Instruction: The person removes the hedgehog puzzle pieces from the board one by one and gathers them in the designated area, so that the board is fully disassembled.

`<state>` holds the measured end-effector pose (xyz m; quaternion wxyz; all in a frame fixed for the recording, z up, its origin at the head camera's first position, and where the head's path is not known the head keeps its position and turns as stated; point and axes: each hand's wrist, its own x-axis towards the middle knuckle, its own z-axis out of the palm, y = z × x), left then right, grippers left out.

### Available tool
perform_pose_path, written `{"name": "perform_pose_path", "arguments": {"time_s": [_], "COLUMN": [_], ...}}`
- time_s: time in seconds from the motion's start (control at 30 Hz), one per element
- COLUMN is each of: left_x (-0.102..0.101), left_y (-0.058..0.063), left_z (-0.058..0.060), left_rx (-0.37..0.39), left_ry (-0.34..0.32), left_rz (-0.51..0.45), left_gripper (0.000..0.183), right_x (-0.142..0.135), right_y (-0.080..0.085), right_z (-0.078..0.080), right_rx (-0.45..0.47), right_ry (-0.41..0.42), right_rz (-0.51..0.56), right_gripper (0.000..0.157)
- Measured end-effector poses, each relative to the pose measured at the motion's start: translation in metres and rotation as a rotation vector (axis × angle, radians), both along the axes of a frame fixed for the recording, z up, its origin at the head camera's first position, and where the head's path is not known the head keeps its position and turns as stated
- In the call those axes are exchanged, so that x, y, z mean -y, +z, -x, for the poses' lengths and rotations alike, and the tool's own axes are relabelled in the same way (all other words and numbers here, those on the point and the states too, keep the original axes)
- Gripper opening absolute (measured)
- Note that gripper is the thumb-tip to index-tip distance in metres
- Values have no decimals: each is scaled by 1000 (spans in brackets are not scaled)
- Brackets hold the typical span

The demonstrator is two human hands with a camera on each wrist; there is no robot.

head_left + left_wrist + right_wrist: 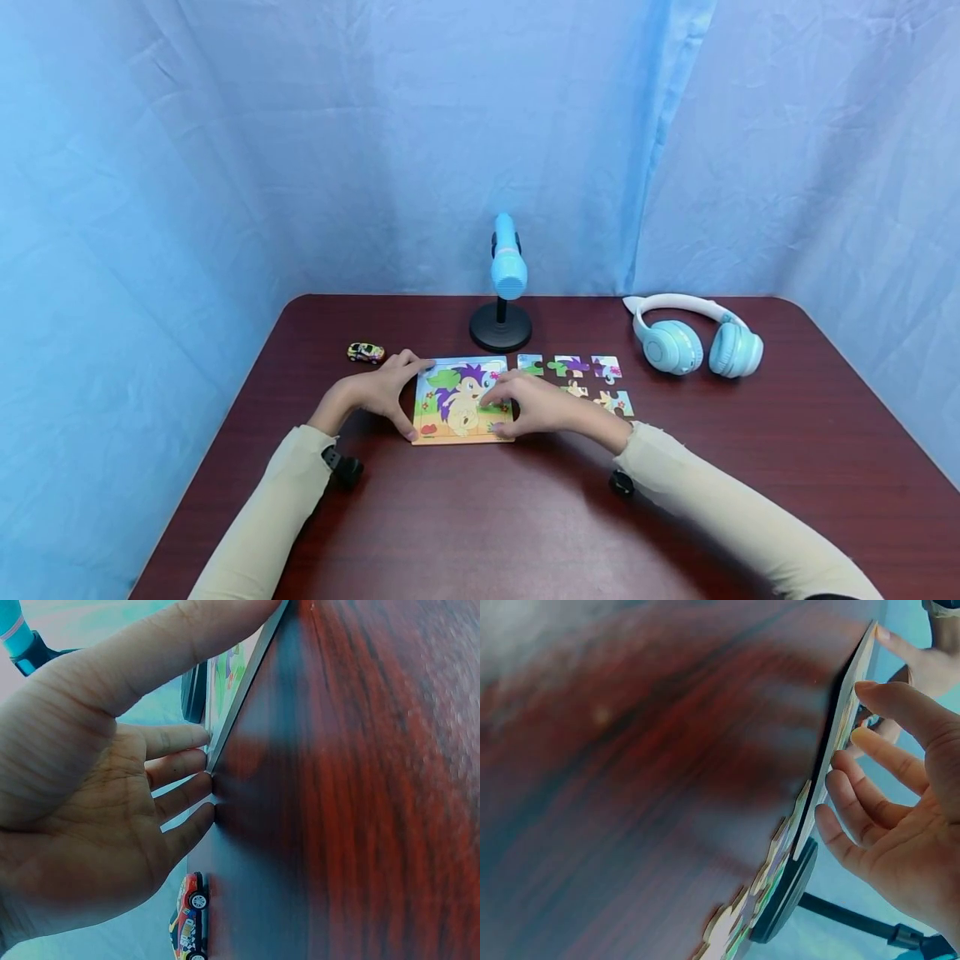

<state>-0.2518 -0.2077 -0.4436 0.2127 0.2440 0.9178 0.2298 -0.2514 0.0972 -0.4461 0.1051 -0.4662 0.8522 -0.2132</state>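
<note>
A jigsaw puzzle board (pixel 450 379) with a purple-haired hedgehog picture lies flat on the table in the head view. My left hand (pixel 386 392) spans its left side, thumb at the near corner and fingers by the far one. In the left wrist view the fingers of that hand (pixel 176 761) are fairly straight, fingertips right at the board's edge. Over the board's right part is my right hand (pixel 536 404), its thumb by the near right corner. From the right wrist, thumb and index fingertips of this hand (pixel 900 772) meet the picture; the other fingers bend loosely.
Several loose puzzle pieces (pixel 573 365) lie right of the board, partly behind the right forearm. A toy car (pixel 366 352) stands to the left. Behind the board is a blue microphone on a black stand (pixel 501 327). Headphones (pixel 675 346) rest at the back right.
</note>
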Motion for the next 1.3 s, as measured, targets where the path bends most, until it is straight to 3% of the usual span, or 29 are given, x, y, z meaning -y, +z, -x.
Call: {"name": "perform_pose_path", "arguments": {"time_s": [0.37, 0.67, 1.3], "left_x": [0, -1, -1], "left_y": [1, 1, 2], "left_z": [0, 1, 0], "left_rx": [12, 13, 9], "left_ry": [3, 5, -3], "left_rz": [1, 6, 2], "left_gripper": [117, 117, 117], "right_x": [5, 11, 15], "right_y": [-1, 2, 6], "right_z": [-2, -4, 8], "right_rx": [17, 60, 96], "right_ry": [-4, -73, 43], "right_rz": [-24, -78, -90], "right_gripper": [27, 37, 33]}}
